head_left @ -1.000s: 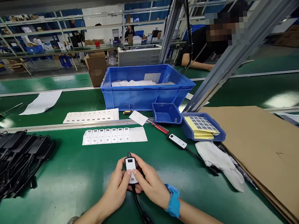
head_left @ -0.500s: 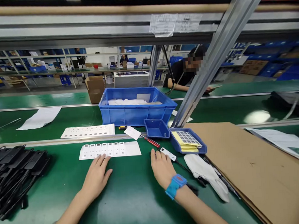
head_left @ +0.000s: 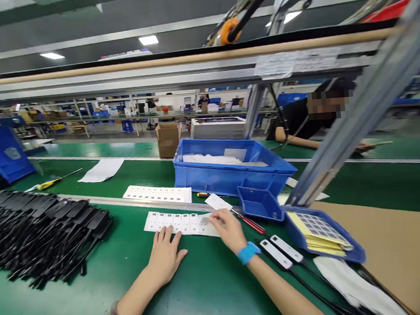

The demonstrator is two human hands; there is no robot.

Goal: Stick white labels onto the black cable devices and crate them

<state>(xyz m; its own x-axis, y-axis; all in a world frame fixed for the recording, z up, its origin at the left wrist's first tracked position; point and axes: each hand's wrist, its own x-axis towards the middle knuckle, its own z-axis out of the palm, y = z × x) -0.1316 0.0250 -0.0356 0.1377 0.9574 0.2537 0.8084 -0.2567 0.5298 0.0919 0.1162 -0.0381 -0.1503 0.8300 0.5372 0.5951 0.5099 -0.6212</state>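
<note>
A white strip of stickers [head_left: 177, 222] lies on the green bench in front of me. My left hand [head_left: 166, 257] rests flat with spread fingers at the strip's lower edge. At the strip's right end, the thumb and fingers of my right hand [head_left: 228, 230] pinch a thin, pale sticker [head_left: 205, 220], which looks partly lifted. Right of that hand lie two slim black devices with white labelled tops, a nearer device [head_left: 276, 254] and a farther device [head_left: 287, 248], with black cables running toward me. A red-handled screwdriver [head_left: 252, 224] lies just beyond my right hand.
Black cabled devices [head_left: 57, 230] are piled at left. Behind the strip stand a large blue bin [head_left: 229, 175] holding papers, a small blue tray [head_left: 260, 204] and another tray [head_left: 359, 255] with yellow-backed sheets. A metal post [head_left: 335, 148] slants at right. A co-worker [head_left: 297, 122] leans on the far bench.
My right hand has moved from beside the white-topped device to the strip's right end and now pinches a sticker. Two white-topped devices show now. The view has turned left and up.
</note>
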